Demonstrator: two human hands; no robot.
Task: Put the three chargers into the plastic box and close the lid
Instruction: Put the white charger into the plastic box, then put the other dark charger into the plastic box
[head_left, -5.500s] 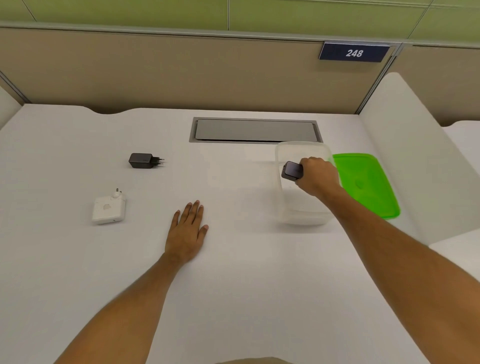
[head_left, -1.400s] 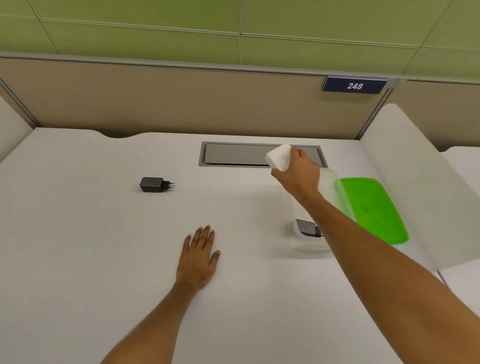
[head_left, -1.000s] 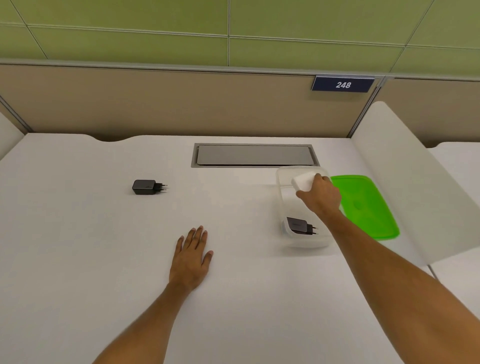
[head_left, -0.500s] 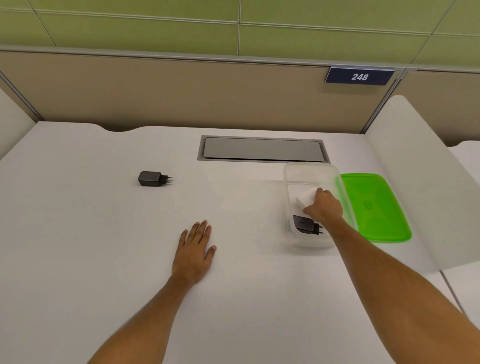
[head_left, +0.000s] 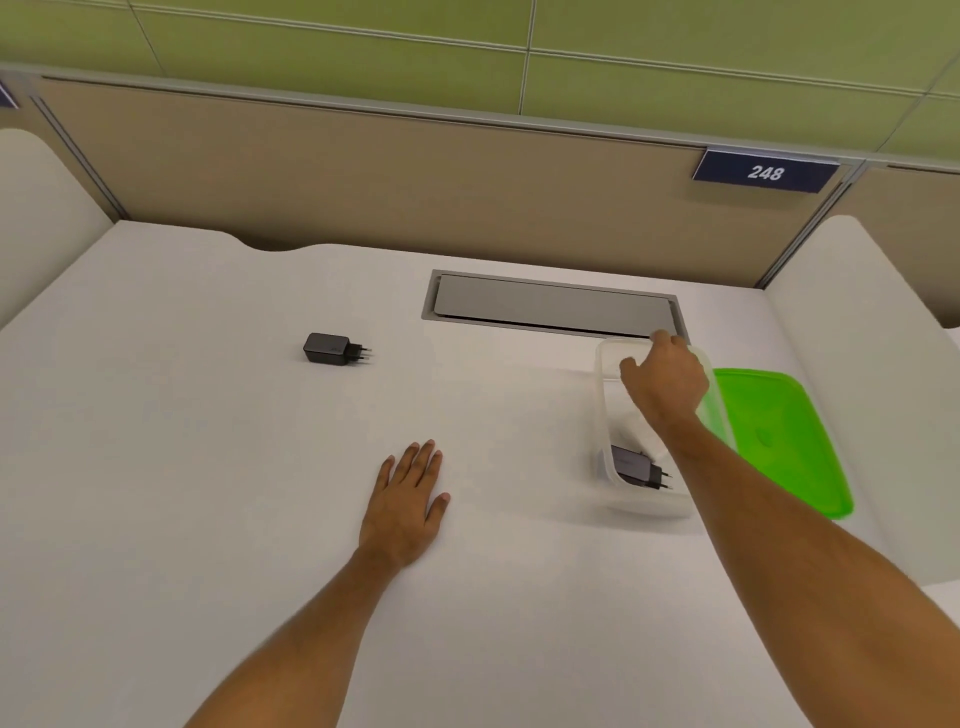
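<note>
A clear plastic box (head_left: 602, 395) stands open at the right of the white desk. A black charger (head_left: 631, 464) lies in its near end. My right hand (head_left: 667, 379) hovers over the far half of the box with fingers spread and nothing visible in it. The white charger is out of sight, hidden under my hand or forearm. A second black charger (head_left: 327, 348) lies on the desk at the far left, prongs pointing right. The green lid (head_left: 779, 431) lies flat just right of the box. My left hand (head_left: 408, 501) rests flat on the desk, palm down.
A grey cable hatch (head_left: 550, 306) is set into the desk just behind the box. White side dividers (head_left: 857, 364) rise at the right and left edges. A tan partition with a "248" sign (head_left: 764, 172) closes the back.
My right hand carried the white charger down into the box, let go of it and has lifted toward the far rim. The left hand has stayed flat.
</note>
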